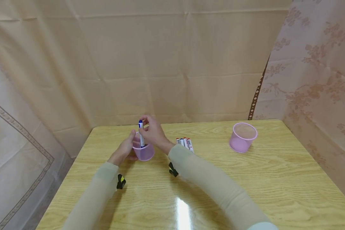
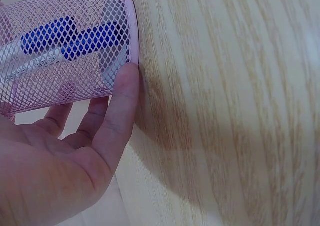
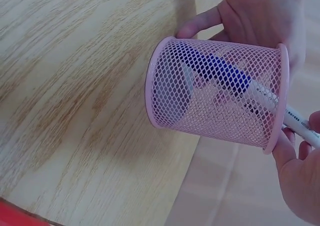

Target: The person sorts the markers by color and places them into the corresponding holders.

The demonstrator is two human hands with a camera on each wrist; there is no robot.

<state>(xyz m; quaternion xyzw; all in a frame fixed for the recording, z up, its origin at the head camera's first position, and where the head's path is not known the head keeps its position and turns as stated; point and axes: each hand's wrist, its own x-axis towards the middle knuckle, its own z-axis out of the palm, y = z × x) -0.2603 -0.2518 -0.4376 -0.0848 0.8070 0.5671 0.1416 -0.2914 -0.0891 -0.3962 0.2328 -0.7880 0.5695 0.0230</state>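
Note:
In the head view, my left hand holds a pink mesh pen holder at the left of the table, with its thumb at the rim. The left wrist view shows the fingers of that left hand curving behind the mesh, one fingertip at the base. My right hand pinches a blue-capped whiteboard marker near its upper end. This marker stands tilted in the holder, its blue cap downward near the base. Through the mesh in the left wrist view, two blue caps show side by side.
Several markers with red and blue caps lie in a row right of my right hand, partly behind the sleeve. A second pink mesh holder stands at the right of the wood-grain table. Beige cloth hangs behind the table.

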